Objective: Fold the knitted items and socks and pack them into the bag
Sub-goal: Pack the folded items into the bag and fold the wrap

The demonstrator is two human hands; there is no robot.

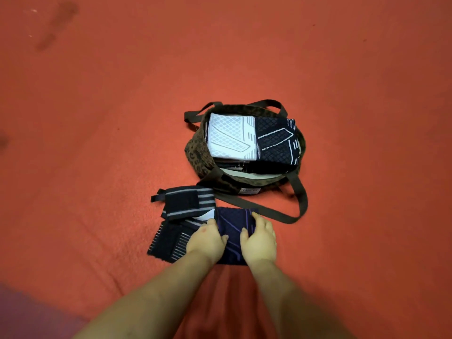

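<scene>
A leopard-print bag (195, 152) with dark straps stands open on the red floor. Inside lie a folded white knitted piece (230, 137) and a folded dark patterned one (276, 140) on top of more fabric. In front of the bag a dark purple knitted item (234, 226) lies folded flat. My left hand (208, 241) rests on its left side and my right hand (259, 237) on its right side, fingers laid over the cloth. Left of it sit a black-and-grey striped folded piece (186, 203) and another dark striped piece (168, 241).
One long bag strap (300, 204) loops over the floor just right of the purple item. Red carpet (97, 118) spreads all around, with a darker stain at the far left top. A purple edge shows at the bottom left corner.
</scene>
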